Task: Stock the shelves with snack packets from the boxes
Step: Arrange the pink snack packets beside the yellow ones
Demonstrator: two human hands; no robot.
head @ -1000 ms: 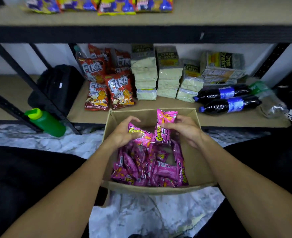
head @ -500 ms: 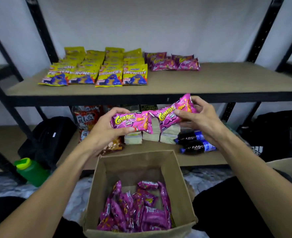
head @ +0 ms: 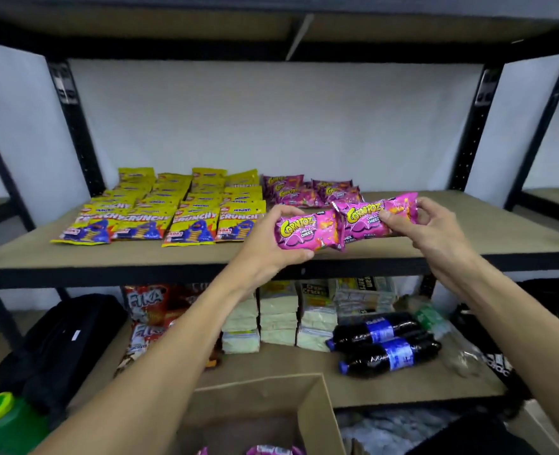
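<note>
My left hand (head: 271, 239) grips a pink Cornitoz packet (head: 307, 229) just above the front of the middle shelf (head: 468, 238). A second pink Cornitoz packet (head: 367, 216) is pinched at its right end by my right hand (head: 432, 228); it overlaps the first one. Several pink packets (head: 307, 190) lie further back on the shelf. To their left are rows of yellow Crunchy packets (head: 179, 208). The cardboard box (head: 317, 408) stands open at the bottom of the view, with a few pink packets (head: 268, 450) showing inside.
On the lower shelf (head: 288, 362) lie red Fika packets (head: 146, 303), stacks of cream crackers (head: 278, 320), two dark soda bottles (head: 386, 343) and a black bag (head: 58, 343). A green bottle (head: 5, 418) stands at the lower left. Black shelf posts (head: 74, 126) flank the bay.
Both hands have lifted the two pink packets out of the box and up over the middle shelf. The view has tilted upward with them.
</note>
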